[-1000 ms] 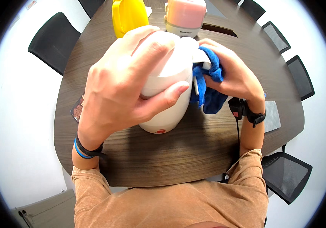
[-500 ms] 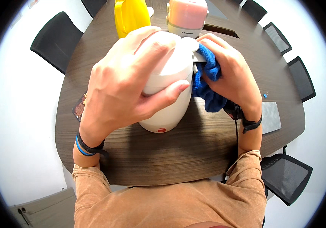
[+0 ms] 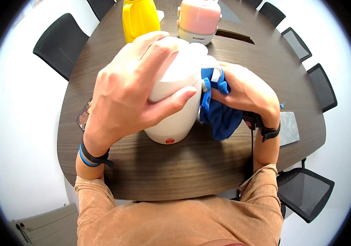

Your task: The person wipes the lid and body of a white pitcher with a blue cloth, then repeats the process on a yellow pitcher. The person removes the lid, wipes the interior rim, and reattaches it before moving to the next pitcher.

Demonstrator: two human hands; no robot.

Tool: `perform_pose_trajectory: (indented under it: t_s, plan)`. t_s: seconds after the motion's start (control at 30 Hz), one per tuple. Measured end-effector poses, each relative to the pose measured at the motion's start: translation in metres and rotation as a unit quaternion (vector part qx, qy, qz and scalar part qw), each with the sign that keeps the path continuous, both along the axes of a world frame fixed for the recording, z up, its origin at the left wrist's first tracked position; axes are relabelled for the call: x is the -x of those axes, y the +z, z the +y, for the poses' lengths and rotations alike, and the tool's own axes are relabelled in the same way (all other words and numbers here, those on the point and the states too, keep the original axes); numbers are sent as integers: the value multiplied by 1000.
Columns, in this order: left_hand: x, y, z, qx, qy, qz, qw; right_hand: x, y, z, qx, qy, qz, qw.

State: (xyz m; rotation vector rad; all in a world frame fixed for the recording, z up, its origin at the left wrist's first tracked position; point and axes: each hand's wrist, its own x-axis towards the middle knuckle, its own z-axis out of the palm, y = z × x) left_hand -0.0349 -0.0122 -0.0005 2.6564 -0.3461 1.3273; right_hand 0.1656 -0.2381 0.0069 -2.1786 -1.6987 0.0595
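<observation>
A white electric kettle stands on the wooden table before me, its handle turned to the right. Around its upper left side my left hand is wrapped, thumb along the front and fingers over the top. My right hand pinches a blue cloth against the kettle's white handle. Part of the cloth is threaded through the handle, and the rest hangs down beside the body. The fingertips of the right hand are partly hidden behind handle and cloth.
Beyond the kettle stand a yellow jug and a pink-and-white lunch box. A dark slot cuts into the table. At right lie a grey sheet and a black cable; a patterned phone-like object lies left.
My right hand has moved down along the handle with the blue cloth, which now hangs lower. The left hand keeps its hold on the kettle.
</observation>
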Motion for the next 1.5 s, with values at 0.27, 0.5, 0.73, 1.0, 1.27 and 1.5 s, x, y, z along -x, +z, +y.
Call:
perform_pose_trajectory:
  t_s: [0.27, 0.5, 0.73, 1.0, 1.27, 1.5]
  plan:
    - [1, 0, 3, -8, -3, 0, 1000, 3, 5, 10, -162, 64, -124, 977]
    - [4, -5, 9, -48, -19, -8, 999, 6, -13, 3, -193, 85, -84, 974]
    - [17, -64, 15, 276, -197, 66, 938, -4, -95, -36, 59, 109, 48, 991]
    - [34, -70, 23, 243, -130, 252, 928, 4, -66, -41, -24, 86, 70, 994]
    - [25, -78, -30, 361, -113, 179, 908, 4, -103, -36, 38, 81, 71, 993]
    - [60, -56, 0, 348, -75, 310, 881, -10, -110, -23, -27, 98, 85, 991]
